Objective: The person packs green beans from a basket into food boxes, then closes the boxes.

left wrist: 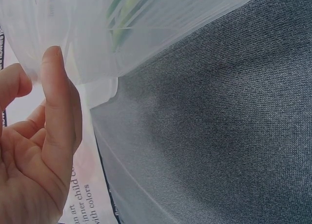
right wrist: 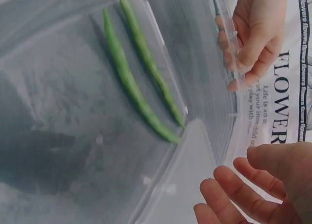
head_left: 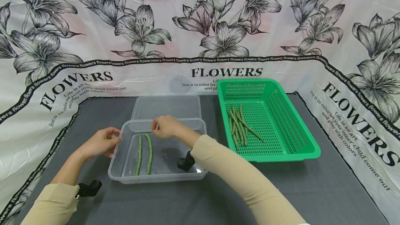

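Note:
Two green beans [head_left: 149,153] lie side by side in the left part of a clear plastic container [head_left: 175,175]. My left hand [head_left: 101,142] is at the container's left side, its fingertips right at the wall and rim. In the left wrist view, one straight finger [left wrist: 54,83] of that hand overlaps the outside of the wall. Over the back of the container is my right hand [head_left: 167,126], holding nothing. Its fingers are loosely bent and apart from the thumb in the right wrist view, just past the far ends of the beans [right wrist: 131,87].
A green plastic basket [head_left: 281,156] stands to the right, with several more green beans [head_left: 239,126] heaped in its left part. Behind the container lies a clear lid [head_left: 167,107]. Grey cloth [head_left: 150,204] covers the table, and a flower-printed curtain [head_left: 181,44] hangs behind.

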A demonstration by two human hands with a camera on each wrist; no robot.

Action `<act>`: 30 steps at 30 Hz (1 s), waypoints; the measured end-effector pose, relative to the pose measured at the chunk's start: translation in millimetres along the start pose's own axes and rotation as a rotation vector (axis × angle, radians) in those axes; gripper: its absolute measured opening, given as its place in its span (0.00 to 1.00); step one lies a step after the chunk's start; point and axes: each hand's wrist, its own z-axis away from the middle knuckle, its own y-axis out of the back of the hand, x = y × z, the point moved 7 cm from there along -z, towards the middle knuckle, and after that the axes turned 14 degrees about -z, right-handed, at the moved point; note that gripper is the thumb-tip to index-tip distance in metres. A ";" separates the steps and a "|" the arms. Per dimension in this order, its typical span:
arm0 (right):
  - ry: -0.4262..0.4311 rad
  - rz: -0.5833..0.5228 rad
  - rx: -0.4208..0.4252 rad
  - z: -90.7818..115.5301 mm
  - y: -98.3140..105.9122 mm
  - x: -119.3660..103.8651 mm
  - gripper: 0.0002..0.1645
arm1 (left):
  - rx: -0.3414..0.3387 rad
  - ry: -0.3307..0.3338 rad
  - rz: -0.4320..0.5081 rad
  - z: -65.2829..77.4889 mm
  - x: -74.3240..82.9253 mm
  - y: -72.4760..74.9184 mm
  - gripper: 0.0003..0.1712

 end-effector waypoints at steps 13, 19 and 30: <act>0.021 0.074 0.037 12.6 37.0 11.5 0.10 | 0.004 0.000 0.000 -0.4 -0.4 -0.4 0.27; 0.049 0.101 0.063 20.5 59.5 18.2 0.11 | 0.001 0.000 0.003 -1.4 -2.2 -0.7 0.27; 0.018 0.076 0.147 33.2 101.1 56.3 0.11 | 0.003 -0.006 -0.002 -1.5 -2.4 -1.3 0.27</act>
